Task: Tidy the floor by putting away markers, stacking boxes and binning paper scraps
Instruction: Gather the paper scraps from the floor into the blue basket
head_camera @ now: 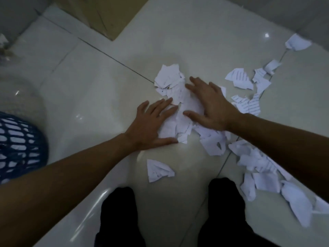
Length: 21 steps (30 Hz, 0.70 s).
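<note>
Torn white paper scraps lie on the pale tiled floor. A dense heap of scraps [173, 88] sits at the centre between my hands. My left hand [151, 125] lies flat on the floor with fingers spread, touching the heap's left edge. My right hand [210, 102] rests palm down on the heap's right side, fingers apart. More scraps [263, 168] trail off to the right and toward me, partly under my right forearm. One loose scrap [158, 170] lies alone near my knees. A blue lattice bin [19, 147] with paper inside stands at the left edge.
A brown cardboard box [99, 13] stands on the floor at the top, left of centre. My dark-trousered legs [121, 216] fill the bottom middle. Further scraps [297, 42] lie at the far right. Some clutter [4, 47] shows at the upper left edge.
</note>
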### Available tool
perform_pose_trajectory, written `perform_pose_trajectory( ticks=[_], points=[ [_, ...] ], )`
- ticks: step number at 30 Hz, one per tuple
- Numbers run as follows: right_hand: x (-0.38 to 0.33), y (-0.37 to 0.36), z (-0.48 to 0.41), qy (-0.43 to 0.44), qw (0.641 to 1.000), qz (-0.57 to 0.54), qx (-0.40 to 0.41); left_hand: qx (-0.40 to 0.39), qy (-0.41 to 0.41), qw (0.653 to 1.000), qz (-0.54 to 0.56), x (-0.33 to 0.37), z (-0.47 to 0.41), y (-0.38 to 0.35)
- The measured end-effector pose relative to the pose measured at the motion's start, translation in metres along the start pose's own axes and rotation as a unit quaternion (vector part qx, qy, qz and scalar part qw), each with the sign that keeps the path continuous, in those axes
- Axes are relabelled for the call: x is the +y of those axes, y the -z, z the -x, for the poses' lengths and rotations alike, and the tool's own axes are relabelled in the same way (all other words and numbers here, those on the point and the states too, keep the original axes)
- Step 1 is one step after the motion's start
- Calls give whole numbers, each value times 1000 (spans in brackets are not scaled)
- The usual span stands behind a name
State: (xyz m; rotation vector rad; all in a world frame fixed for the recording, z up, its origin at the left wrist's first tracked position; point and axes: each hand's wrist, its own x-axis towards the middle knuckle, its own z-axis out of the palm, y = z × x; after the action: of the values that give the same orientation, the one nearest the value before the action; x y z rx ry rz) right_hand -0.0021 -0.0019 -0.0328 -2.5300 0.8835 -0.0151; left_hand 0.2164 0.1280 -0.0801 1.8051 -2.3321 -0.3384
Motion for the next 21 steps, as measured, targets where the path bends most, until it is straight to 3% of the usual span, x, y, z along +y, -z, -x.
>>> perform_pose_trajectory(
  ticks=[2,6,9,12,17,21],
  points=[
    [-20,-13,13,19,999,28,-7,29,3,999,39,-7,-7,7],
    [-66,-47,37,-92,995,8,45,88,-48,992,76,-25,-12,15],
    [-98,-74,59,-91,994,58,1,156,47,980,118,-34,-21,22],
    [-114,-100,69,-34,994,94,-37,103,112,983,102,-36,-40,23],
    [-59,-71,22,-104,985,131,32,34,118,990,75,-37,-67,13],
    [-28,-49,13,-111,981,147,53,54,134,985,97,-27,-73,10]
  ],
)
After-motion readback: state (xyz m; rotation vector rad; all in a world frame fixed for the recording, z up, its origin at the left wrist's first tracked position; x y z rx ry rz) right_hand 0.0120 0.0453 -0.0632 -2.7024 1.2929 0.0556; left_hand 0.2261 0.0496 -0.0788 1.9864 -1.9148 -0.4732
